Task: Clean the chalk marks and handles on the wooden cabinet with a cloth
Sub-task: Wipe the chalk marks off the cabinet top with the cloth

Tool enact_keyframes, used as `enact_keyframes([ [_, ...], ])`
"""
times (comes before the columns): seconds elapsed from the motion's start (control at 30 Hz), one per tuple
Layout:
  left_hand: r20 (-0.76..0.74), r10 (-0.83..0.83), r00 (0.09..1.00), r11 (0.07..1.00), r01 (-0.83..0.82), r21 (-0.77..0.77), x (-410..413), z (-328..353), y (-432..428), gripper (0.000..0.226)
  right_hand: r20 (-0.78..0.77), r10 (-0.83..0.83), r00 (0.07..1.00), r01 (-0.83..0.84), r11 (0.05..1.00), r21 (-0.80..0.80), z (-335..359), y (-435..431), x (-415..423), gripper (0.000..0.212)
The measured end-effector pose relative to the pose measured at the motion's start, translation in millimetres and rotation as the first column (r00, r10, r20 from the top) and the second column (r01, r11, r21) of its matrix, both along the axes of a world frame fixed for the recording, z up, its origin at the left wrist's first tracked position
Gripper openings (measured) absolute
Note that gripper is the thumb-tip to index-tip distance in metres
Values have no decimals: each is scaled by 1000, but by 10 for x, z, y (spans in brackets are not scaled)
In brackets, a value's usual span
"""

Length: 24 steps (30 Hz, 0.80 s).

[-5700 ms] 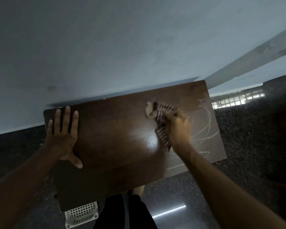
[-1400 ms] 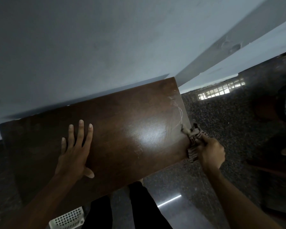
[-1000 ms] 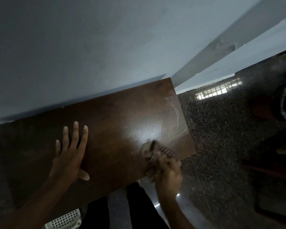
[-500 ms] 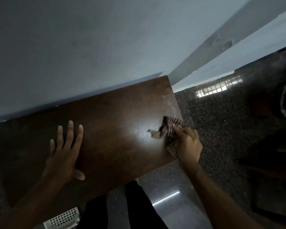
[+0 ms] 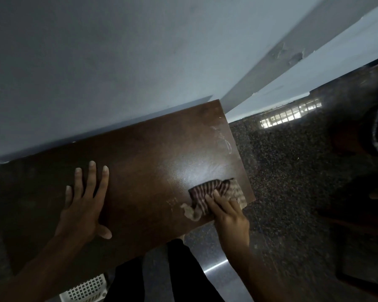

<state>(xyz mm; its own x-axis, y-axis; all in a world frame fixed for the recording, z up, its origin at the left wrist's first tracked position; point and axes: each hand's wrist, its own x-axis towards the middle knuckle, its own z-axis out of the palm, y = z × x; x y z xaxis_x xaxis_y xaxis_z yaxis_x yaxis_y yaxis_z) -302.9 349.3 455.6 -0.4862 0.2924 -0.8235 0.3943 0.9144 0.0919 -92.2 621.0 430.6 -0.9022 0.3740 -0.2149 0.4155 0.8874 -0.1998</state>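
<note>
I look down on the dark brown top of the wooden cabinet (image 5: 144,166), which stands against a pale wall. My right hand (image 5: 227,216) presses a striped red-and-white cloth (image 5: 214,190) flat on the top near its front right corner. Faint white chalk marks (image 5: 224,141) remain along the right edge, farther back than the cloth. My left hand (image 5: 85,201) lies flat on the left half of the top, fingers spread, holding nothing. The cabinet's handles are hidden from this angle.
A dark speckled floor (image 5: 292,171) stretches to the right of the cabinet. A white plastic basket (image 5: 85,290) sits on the floor below the front edge. My dark-trousered legs (image 5: 162,280) stand close to the cabinet. Dim objects lie at the far right.
My right hand has slid the cloth back toward me and the front right corner, spreading it flatter. Fewer chalk lines show than several seconds ago. My left hand stays planted.
</note>
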Motion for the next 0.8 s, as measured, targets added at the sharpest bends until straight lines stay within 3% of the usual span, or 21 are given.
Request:
enact_keyframes([
  [0.13,1,7,1000,1000,-7,6,-1,-1,-12,171,44,103,994,-104,994,29,55,289,31,60],
  [0.37,-10,-4,1000,1000,4,1,0,-11,-12,172,-46,-325,945,327,944,53,6,662,-895,54],
  [0.5,-22,-2,1000,1000,2,6,19,-19,-24,173,-101,-399,912,404,914,38,-71,589,-1316,52],
  [0.57,-19,-4,1000,1000,4,5,17,-32,-24,174,-86,-346,934,350,936,41,-42,460,-1350,52],
  [0.73,-12,1,1000,1000,-1,-12,14,-70,-38,176,-17,-17,1000,16,1000,-20,50,215,-740,54],
  [0.8,-14,9,1000,1000,-9,-7,16,-70,-43,176,-28,-12,1000,12,1000,-22,65,282,-360,59],
])
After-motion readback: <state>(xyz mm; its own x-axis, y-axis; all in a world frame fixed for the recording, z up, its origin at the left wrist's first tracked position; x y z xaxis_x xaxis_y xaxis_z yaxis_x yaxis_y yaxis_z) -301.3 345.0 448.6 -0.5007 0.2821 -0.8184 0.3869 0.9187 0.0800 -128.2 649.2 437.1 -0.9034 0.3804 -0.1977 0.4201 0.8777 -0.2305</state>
